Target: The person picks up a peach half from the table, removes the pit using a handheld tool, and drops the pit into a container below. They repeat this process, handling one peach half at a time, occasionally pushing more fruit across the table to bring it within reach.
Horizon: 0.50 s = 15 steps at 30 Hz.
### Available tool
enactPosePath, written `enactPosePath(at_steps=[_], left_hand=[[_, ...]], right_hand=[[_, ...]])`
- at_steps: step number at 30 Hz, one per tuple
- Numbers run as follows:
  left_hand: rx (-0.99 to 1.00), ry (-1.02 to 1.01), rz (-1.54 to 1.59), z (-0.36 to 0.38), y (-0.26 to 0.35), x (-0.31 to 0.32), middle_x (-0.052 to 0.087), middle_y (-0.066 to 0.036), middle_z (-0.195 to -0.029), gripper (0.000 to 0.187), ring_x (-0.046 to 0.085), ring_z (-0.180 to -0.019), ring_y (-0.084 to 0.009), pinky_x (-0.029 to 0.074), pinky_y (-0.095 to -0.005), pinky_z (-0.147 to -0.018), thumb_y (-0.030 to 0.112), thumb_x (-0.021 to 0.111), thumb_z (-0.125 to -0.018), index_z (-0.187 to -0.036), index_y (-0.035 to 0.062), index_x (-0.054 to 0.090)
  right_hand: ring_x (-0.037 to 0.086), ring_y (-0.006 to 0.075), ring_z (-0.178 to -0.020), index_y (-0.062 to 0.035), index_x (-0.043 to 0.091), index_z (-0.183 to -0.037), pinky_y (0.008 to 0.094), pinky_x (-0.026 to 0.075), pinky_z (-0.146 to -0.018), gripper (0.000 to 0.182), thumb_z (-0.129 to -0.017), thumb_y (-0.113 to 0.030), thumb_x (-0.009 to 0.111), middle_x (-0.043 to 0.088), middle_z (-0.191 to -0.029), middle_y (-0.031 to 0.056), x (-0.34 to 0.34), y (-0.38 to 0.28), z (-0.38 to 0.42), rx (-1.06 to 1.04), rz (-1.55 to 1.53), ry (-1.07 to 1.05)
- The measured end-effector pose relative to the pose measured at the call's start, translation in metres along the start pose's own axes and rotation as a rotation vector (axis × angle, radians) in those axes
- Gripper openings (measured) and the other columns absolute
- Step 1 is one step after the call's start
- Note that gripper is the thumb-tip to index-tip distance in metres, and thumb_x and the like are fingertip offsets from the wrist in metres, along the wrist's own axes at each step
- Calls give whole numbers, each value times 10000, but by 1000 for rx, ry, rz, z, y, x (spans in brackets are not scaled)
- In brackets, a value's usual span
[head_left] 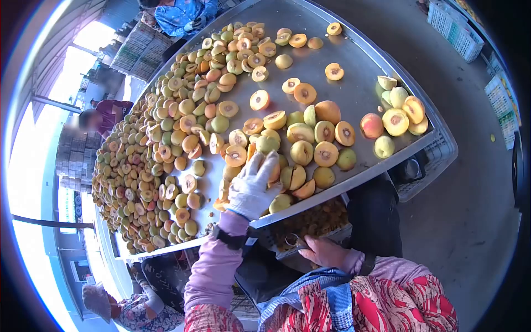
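My left hand (pixel 254 187), in a white glove, reaches over the near edge of the metal table (pixel 354 83). Its fingers are stretched out and spread over a cluster of halved peaches, their tips by a greenish peach half (pixel 267 144). Whether the fingers grip any fruit is not clear. Cut halves with pits (pixel 326 154) lie just right of the glove. My right hand (pixel 327 252), bare, is low in front of my body, closed on a small tool with a metal loop (pixel 292 239). The tool's handle is mostly hidden in the fingers.
A large heap of peach halves (pixel 160 133) covers the table's left side. A smaller group (pixel 396 120) sits at the right corner. Below the table edge is a crate of dark scraps (pixel 315 224). Other people work across the table and at lower left. Plastic crates (pixel 453 33) stand at right.
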<state>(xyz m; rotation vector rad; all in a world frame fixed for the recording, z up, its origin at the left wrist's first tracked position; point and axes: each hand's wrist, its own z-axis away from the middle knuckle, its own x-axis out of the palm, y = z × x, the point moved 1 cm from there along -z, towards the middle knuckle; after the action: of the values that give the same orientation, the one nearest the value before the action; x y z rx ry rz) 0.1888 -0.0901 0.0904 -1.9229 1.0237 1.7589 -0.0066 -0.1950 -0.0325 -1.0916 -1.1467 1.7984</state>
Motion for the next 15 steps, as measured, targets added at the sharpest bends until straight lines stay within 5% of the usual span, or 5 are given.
enactPosePath(at_steps=[5, 8, 11, 13, 15], left_hand=[[-92, -26, 98, 0, -15, 22, 536, -169, -1143, 552, 535, -1036, -338, 443, -417, -876, 233, 709, -689, -1200, 144, 518], [-293, 186, 330, 17, -24, 25, 576, -156, -1066, 511, 555, -1008, -295, 457, -374, -842, 232, 696, -729, -1191, 102, 519], [-667, 194, 1716, 60, -21, 14, 618, -125, -943, 437, 619, -706, -264, 504, -365, -561, 384, 561, -847, -1138, 61, 518], [-833, 212, 1985, 90, 16, 5, 626, -136, -858, 649, 590, -611, -246, 469, -345, -481, 638, 404, -837, -1115, 63, 521], [-975, 213, 2007, 114, 41, 1, 599, -134, -834, 693, 559, -641, -225, 433, -319, -511, 708, 358, -802, -1152, 129, 510]], right_hand=[[576, 437, -674, -18, 495, -936, 477, 450, -606, 316, -879, -329, 515, 587, -691, 228, 12, 1, 10, -42, 0, 37], [537, 249, -461, -40, 473, -921, 376, 421, -457, 268, -900, -306, 499, 544, -622, 115, 0, -13, 19, 137, -368, 53], [459, 155, -399, -46, 453, -913, 340, 386, -402, 223, -920, -268, 468, 508, -614, 73, -14, -36, 34, 252, -688, 89], [474, 198, -443, -42, 438, -905, 361, 403, -455, 213, -933, -252, 448, 492, -610, 83, -15, -49, 38, 209, -662, 73], [496, 256, -512, -34, 438, -910, 379, 411, -519, 221, -937, -253, 447, 482, -615, 108, -8, -56, 39, -138, -376, 172]])
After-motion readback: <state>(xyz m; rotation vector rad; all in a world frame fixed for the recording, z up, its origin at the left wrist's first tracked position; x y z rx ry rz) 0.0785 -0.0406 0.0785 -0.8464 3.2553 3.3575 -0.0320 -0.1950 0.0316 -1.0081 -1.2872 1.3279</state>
